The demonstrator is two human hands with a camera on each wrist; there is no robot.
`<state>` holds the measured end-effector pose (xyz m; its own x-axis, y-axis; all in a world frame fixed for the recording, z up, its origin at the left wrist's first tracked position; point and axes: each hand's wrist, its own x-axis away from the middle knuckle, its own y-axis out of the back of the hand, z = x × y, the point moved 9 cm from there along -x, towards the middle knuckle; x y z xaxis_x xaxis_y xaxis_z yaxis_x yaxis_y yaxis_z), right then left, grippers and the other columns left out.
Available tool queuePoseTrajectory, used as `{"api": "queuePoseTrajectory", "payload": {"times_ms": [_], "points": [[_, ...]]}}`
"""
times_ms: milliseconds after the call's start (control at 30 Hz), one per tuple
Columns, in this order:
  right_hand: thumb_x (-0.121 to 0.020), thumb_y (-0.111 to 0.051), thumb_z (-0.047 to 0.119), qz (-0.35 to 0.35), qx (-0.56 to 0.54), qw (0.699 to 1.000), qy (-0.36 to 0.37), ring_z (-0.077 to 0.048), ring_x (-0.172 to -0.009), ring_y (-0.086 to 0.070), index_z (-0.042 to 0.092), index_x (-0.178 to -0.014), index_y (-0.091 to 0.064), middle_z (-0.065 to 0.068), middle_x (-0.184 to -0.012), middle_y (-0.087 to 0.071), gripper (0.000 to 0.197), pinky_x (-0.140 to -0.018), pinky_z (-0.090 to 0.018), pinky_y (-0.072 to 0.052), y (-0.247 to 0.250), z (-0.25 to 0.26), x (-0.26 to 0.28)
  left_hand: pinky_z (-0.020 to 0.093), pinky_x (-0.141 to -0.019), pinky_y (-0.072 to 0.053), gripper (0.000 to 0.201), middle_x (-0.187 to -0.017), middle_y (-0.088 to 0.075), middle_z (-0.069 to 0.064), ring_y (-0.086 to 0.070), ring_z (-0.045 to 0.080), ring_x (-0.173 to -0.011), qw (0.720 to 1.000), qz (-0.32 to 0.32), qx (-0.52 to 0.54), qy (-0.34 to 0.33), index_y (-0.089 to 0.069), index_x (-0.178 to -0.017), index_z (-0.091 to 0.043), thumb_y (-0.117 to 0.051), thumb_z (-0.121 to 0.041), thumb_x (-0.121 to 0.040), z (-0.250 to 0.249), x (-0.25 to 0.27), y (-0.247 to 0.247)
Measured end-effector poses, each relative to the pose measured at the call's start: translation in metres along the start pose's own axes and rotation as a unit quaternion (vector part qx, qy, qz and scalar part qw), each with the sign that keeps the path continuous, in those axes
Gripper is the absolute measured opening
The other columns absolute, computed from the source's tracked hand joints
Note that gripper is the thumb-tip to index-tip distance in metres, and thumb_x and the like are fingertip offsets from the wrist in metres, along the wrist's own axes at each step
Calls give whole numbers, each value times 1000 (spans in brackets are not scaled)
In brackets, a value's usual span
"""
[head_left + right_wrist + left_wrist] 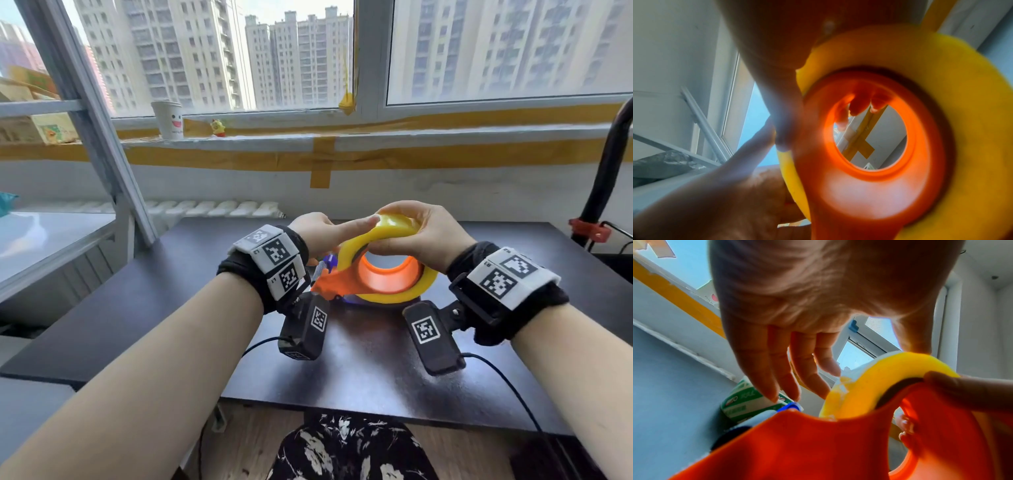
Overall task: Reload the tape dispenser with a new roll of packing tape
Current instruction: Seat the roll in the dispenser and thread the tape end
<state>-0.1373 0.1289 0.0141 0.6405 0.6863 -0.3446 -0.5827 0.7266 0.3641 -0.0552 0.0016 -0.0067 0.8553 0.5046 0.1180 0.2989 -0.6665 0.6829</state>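
A yellow tape roll [394, 228] [869, 381] [962, 97] sits around the ring hub of an orange dispenser [387, 277] [807, 443] [869, 186], held just above the black table [137, 308]. My right hand [421, 233] grips the top of the roll. Its thumb [781, 97] lies at the near rim and its fingertips [859, 105] curl into the hub hole from the far side. My left hand [322, 233] [797, 305] reaches in from the left with straight fingers. One digit lies on the roll's top edge.
Behind the dispenser stands a green-and-white printed roll [744, 404] beside a blue part [789, 406]. A paper cup [168, 120] and a small yellow toy [218, 127] stand on the windowsill. A black pole with a red clamp [589, 231] rises at the table's right.
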Motion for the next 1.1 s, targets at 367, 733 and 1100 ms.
{"api": "queuePoseTrajectory", "payload": {"times_ms": [367,733,1100], "points": [[-60,-86,10,-7,13,1000,-12,-5,-78,-63,12,-108,-65,4,-89,-67,53,-65,-5,-48,3,-6,-4,40,-90,-53,20,-91,-64,4,-62,18,-89,992,-43,94,-71,-58,-77,-19,-58,-36,-89,-13,6,11],[-62,-84,4,-13,15,999,-34,14,-55,-60,9,-107,-65,9,-80,-65,49,-57,0,-44,4,-3,-1,41,-86,-56,27,-87,-59,13,-61,24,-81,983,-82,164,-9,-47,-69,-11,-44,-7,-95,-14,10,15],[-69,-80,22,-10,202,978,-59,-17,-86,-56,6,-113,-62,-4,-94,-61,50,-65,-20,-43,4,16,4,32,-68,-58,36,-78,-61,15,-62,31,-84,931,10,359,66,-50,-84,0,-24,-15,-103,16,21,0]]}}
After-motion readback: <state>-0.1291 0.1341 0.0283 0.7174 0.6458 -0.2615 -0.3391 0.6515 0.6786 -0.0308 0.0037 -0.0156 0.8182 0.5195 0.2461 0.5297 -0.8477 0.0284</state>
